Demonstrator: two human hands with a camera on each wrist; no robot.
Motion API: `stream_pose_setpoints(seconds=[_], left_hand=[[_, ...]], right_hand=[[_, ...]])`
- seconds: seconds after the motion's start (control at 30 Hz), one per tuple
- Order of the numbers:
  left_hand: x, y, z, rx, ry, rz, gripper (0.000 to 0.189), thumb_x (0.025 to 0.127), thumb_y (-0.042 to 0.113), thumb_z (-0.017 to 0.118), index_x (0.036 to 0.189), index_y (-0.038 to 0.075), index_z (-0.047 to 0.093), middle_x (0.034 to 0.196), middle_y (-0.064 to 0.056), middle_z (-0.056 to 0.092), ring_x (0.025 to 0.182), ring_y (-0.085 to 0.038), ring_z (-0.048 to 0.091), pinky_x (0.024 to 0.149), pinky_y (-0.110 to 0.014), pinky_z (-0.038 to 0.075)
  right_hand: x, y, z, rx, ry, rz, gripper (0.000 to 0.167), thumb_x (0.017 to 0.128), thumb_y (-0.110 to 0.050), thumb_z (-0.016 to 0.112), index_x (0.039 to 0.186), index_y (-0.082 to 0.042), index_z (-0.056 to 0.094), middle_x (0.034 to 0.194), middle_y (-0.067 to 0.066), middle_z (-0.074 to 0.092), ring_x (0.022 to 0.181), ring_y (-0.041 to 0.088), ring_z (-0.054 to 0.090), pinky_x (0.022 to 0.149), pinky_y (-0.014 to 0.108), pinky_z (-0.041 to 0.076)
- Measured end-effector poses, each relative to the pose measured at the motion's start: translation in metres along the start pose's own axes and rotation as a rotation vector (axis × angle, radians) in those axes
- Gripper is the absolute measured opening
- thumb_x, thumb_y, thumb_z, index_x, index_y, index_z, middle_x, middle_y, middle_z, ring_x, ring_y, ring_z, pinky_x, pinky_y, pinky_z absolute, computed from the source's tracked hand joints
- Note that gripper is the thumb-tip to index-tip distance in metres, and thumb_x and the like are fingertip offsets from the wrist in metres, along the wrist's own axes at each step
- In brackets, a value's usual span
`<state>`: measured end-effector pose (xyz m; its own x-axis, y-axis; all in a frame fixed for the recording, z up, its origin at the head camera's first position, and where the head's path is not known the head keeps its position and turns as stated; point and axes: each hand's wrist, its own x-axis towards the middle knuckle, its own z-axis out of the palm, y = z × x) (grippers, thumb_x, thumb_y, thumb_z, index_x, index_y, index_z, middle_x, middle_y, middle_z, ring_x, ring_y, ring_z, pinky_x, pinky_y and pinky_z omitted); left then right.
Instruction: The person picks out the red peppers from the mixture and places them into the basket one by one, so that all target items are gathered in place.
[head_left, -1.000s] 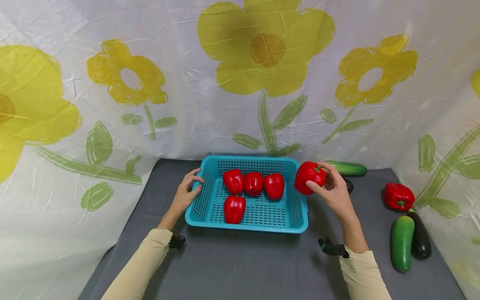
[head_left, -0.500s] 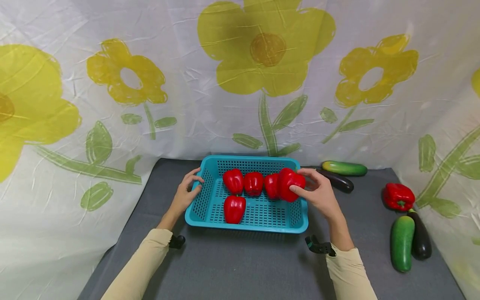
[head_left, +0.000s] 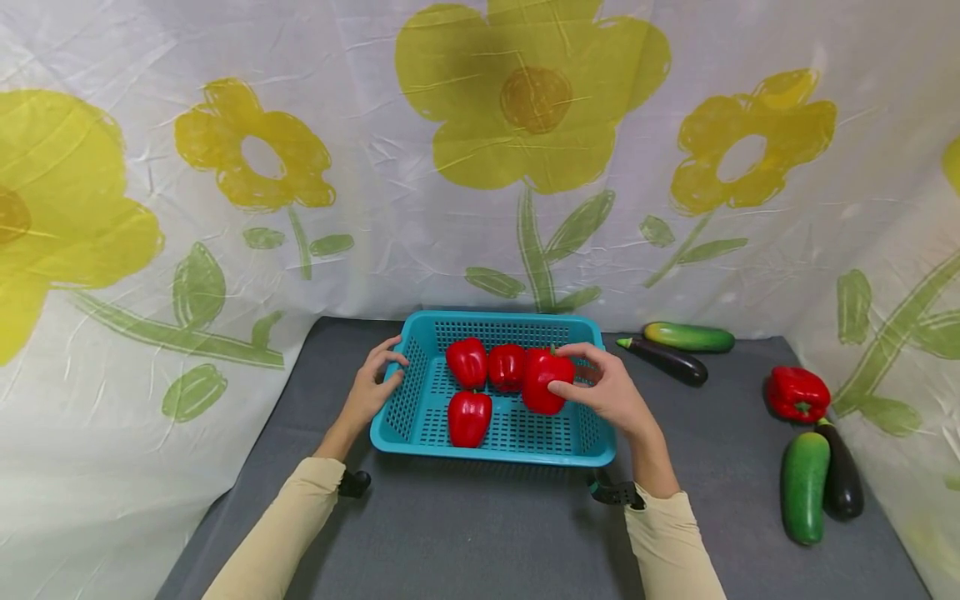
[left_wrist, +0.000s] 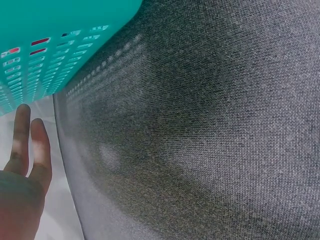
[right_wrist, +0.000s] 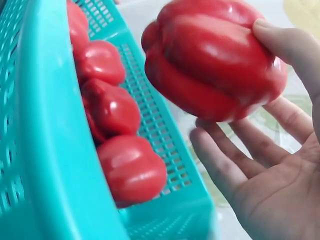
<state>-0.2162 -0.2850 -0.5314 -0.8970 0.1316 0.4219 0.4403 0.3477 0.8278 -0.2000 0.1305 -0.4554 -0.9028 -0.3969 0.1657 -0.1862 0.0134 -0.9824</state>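
Observation:
My right hand (head_left: 606, 390) holds a red bell pepper (head_left: 543, 383) above the right part of a blue plastic basket (head_left: 495, 457). In the right wrist view, the thumb lies on one side of this pepper (right_wrist: 215, 60) and the fingertips on the other. Several more red bell peppers lie inside the basket, among them a front-left one (head_left: 469, 419); the raised pepper hides one behind it in the head view. My left hand (head_left: 369, 385) rests at the basket's left rim, its fingers loosely bent. Two fingers (left_wrist: 41, 147) show beside the perforated wall in the left wrist view.
Right of the basket lie a green-yellow cucumber (head_left: 688, 337) and an eggplant (head_left: 669, 361). Farther right are another red bell pepper (head_left: 797, 393), a green cucumber (head_left: 805, 487) and a second eggplant (head_left: 843, 475). A flower-printed curtain (head_left: 420, 250) hangs behind the grey table (head_left: 480, 533).
My right hand has carried the red bell pepper leftward from the basket's right rim to over its inside. The eggplant behind has come into full view. My left hand has stayed put.

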Motion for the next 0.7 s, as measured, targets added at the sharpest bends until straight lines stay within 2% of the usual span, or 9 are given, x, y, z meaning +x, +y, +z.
stream_pose_setpoints(seconds=[0.23, 0.47, 0.6, 0.7], left_hand=[[0.0, 0.006, 0.0, 0.004, -0.003, -0.012, 0.014, 0.096, -0.014, 0.055, 0.108, -0.011, 0.061, 0.154, -0.028, 0.035, 0.14, -0.048, 0.031, 0.095, -0.068, 0.036], [0.002, 0.039, -0.001, 0.01, -0.021, -0.027, 0.013, 0.094, -0.016, 0.055, 0.106, -0.017, 0.06, 0.151, -0.034, 0.036, 0.136, -0.055, 0.033, 0.095, -0.067, 0.038], [0.002, 0.046, -0.001, 0.008, -0.022, -0.025, 0.013, 0.094, -0.017, 0.054, 0.106, -0.018, 0.059, 0.149, -0.036, 0.036, 0.135, -0.056, 0.033, 0.095, -0.068, 0.038], [0.002, 0.045, -0.002, -0.003, -0.022, -0.026, 0.013, 0.094, -0.017, 0.054, 0.106, -0.018, 0.059, 0.15, -0.036, 0.036, 0.136, -0.056, 0.032, 0.095, -0.068, 0.037]], right_hand=[[0.006, 0.004, 0.01, 0.055, -0.007, 0.021, 0.039, 0.09, -0.004, 0.077, 0.127, -0.002, 0.062, 0.135, 0.016, 0.056, 0.112, 0.043, 0.059, 0.08, 0.047, 0.057], [0.009, 0.004, 0.019, 0.038, -0.006, 0.01, 0.038, 0.09, -0.009, 0.078, 0.125, -0.004, 0.063, 0.125, 0.017, 0.062, 0.105, 0.041, 0.062, 0.079, 0.047, 0.057], [0.011, 0.008, 0.024, 0.021, 0.006, 0.01, 0.036, 0.09, -0.009, 0.078, 0.123, -0.004, 0.064, 0.121, 0.015, 0.064, 0.102, 0.037, 0.065, 0.078, 0.045, 0.057], [0.014, 0.013, 0.029, 0.015, 0.005, 0.022, 0.035, 0.09, -0.01, 0.079, 0.121, -0.003, 0.065, 0.121, 0.015, 0.064, 0.102, 0.036, 0.065, 0.079, 0.044, 0.057]])
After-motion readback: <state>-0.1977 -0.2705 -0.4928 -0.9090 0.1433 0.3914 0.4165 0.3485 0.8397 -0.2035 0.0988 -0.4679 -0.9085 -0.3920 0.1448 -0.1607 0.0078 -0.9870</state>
